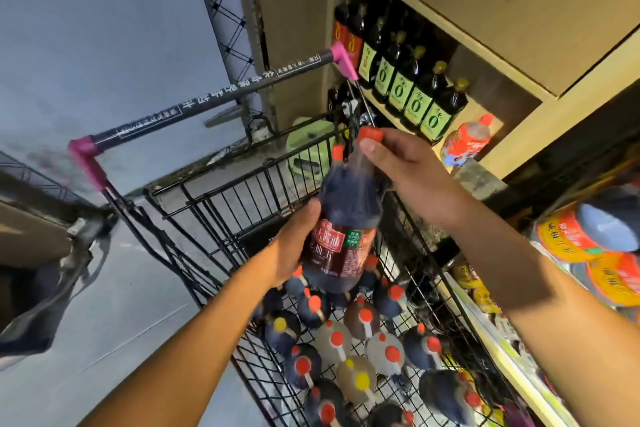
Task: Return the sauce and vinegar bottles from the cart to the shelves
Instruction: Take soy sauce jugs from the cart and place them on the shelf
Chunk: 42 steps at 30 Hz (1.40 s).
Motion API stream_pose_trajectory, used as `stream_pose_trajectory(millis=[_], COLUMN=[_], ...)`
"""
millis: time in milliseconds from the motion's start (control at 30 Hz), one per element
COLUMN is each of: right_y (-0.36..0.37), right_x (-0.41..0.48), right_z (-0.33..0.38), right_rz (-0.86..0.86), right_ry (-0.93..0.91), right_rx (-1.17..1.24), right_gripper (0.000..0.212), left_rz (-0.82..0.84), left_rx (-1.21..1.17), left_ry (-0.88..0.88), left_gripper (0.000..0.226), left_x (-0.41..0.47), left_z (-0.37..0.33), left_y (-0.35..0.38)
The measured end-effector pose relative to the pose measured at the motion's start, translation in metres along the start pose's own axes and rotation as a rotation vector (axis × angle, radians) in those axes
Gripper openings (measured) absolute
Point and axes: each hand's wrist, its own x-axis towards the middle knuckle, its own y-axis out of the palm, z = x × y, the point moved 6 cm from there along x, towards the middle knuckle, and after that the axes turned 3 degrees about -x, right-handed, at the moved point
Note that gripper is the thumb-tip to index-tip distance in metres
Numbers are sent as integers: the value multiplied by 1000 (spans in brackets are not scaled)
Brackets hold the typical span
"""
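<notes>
A large dark sauce bottle (pixel 343 218) with a red label and orange-red cap hangs above the black wire cart (pixel 221 198). My left hand (pixel 294 243) grips its lower body from the left. My right hand (pixel 408 163) holds its neck just under the cap. A second red-capped bottle neck shows just behind it. Several more bottles (pixel 360 350), dark and pale, with red or yellow caps, stand in the cart's basket below. The wooden shelves (pixel 519 114) rise on the right.
A row of dark bottles with green labels (pixel 412 94) fills one shelf, with a red-labelled bottle (pixel 467 142) lying beside them. Orange-labelled bottles (pixel 588 246) sit near right. The cart's pink-ended handle (pixel 214 97) crosses the upper left. A dark bag (pixel 45 288) hangs at left.
</notes>
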Motion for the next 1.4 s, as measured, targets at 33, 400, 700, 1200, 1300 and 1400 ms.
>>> stream_pose_trajectory(millis=[33, 400, 700, 1200, 1300, 1400], right_y=[4, 39, 106, 159, 161, 162], right_x=[0, 2, -21, 14, 14, 16], right_z=[-4, -87, -239, -307, -313, -316], right_rz=[-5, -24, 137, 65, 78, 69], right_ry=[33, 318, 579, 583, 566, 500], right_rx=[29, 138, -408, -672, -724, -700], right_gripper=[19, 26, 38, 12, 13, 17], left_rz=[-9, -322, -494, -513, -505, -494], left_rx=[13, 7, 104, 141, 129, 113], left_ry=[5, -14, 19, 18, 8, -4], left_gripper=[113, 112, 83, 71, 73, 74], left_x=[-2, -29, -37, -32, -31, -30], left_z=[3, 40, 70, 104, 105, 106], left_y=[-2, -70, -121, -145, -145, -143])
